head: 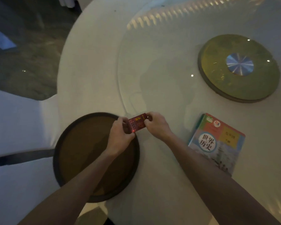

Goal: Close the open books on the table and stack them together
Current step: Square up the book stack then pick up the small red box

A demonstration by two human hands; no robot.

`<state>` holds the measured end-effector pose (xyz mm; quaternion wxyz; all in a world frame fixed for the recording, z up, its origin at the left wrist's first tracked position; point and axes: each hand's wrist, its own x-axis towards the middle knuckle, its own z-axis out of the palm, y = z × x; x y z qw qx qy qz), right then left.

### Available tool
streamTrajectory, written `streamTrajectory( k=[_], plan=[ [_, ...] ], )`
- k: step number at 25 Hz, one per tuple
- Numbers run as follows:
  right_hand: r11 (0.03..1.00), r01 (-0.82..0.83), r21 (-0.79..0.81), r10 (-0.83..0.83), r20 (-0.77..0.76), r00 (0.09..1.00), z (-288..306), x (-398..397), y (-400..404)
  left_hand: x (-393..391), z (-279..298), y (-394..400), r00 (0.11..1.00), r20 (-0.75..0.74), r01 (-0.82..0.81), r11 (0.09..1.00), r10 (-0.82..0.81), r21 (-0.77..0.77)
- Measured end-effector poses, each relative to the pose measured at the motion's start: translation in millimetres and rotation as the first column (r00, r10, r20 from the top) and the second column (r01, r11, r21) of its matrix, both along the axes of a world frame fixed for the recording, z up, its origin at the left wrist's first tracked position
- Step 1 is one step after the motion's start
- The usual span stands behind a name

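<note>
Both hands are up over the near side of the round white table [91, 75], pinching a small red book [137, 124] between them. The left hand [120, 135] has its fingers curled around the book's left end, and the right hand [156, 125] grips the right end with thumb and fingertips, so neither hand is spread wide, both are closed on that little book. It looks shut, gold print on the red cover, though it's a bit blurry. It sits right above the far rim of a dark round tray [68, 153] that lies at the table's near edge; can't tell if it's touching the tray or held just above it. Over to the right, well apart from the hands, a colourful textbook [217, 143] lies closed and flat near the near edge, on the glass turntable [152, 62]. Farther back on the right there's a green-gold disc [217, 75] with a shiny metal centre.
</note>
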<state>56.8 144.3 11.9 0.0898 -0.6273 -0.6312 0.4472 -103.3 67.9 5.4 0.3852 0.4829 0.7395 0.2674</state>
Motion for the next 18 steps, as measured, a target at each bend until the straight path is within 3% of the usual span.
streamTrajectory(
  k=[8, 12, 18],
  plan=[
    [0.991, -0.111, -0.074, 0.117, 0.073, 0.991, -22.5, -65.5, -45.7, -61.1, -26.0, -59.4, 0.999, -0.037, -0.039, 0.994, 0.036, -0.102],
    [0.982, -0.108, -0.153, 0.123, 0.088, 0.989, -29.8, -74.7, -59.7, -70.8, -40.2, -69.5, 1.000, -0.005, 0.000, 0.983, -0.001, -0.182],
    [0.985, -0.089, -0.151, 0.103, 0.087, 0.991, -20.2, -70.1, -68.1, -69.1, -36.8, -66.0, 0.986, -0.111, 0.086, 0.955, -0.121, -0.282]
  ],
)
